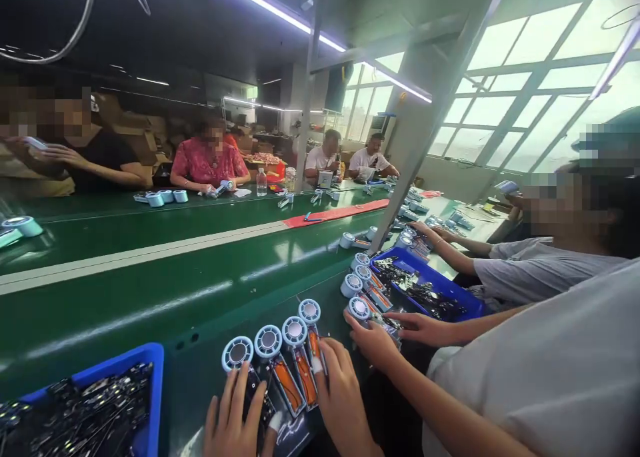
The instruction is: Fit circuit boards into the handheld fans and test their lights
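Observation:
Four open pale-blue handheld fans lie side by side on the bench in front of me. My left hand point(237, 410) covers the handle of the leftmost fan point(237, 354), its fingers and white-wrapped thumb around a black circuit board point(256, 394). Orange wiring shows inside the handles of the two middle fans, the second fan point(269, 341) and the third fan point(295, 332). At the rightmost fan point(309, 311), my right hand point(345, 397) holds the handle between a white-wrapped thumb and the fingers. The fingers partly hide both outer handles.
A blue bin point(159, 390) of black circuit boards stands at left. Close on my right, a co-worker's hands point(377, 340) handle more fans beside another blue bin point(473, 304). A metal post point(415, 157) rises from the green bench point(200, 260); several people sit across it.

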Motion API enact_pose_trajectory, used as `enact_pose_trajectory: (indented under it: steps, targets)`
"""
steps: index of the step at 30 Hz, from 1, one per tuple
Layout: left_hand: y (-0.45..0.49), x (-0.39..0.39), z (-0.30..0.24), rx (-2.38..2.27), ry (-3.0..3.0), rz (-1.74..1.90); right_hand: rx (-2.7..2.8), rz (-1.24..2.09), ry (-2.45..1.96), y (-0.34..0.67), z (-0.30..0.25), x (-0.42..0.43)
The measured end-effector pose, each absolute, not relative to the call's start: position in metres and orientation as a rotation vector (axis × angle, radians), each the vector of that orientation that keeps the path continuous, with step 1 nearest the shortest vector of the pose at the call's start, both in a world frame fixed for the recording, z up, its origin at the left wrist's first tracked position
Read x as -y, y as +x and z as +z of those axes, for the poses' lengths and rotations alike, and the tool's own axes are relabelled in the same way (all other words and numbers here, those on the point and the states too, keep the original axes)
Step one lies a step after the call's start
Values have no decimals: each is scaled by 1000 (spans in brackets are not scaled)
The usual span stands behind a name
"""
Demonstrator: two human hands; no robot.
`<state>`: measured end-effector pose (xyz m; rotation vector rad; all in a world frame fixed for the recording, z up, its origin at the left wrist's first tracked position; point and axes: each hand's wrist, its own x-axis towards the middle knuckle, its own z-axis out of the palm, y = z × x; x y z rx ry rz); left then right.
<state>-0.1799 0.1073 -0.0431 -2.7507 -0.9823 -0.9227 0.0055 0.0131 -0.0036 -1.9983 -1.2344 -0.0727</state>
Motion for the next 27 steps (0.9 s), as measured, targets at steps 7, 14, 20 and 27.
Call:
enact_pose_trajectory:
  steps: [7, 14, 20, 27]
  targets:
    - [-197, -97, -39, 1054, -2734, -820, 1738, -403, -1805, -26, -20, -35]
    - [-179, -102, -27, 1086, -2748, -714, 1749, -426, -1872, -15, -41, -59]
    - [-234, -133, 42, 1252, -2886, -519, 1709, -415, -1848, -9, -49, -50]
    - [-278, -237, 81, 1751, -2801, -154, 1777, -317, -1841, -11, -21, -50]
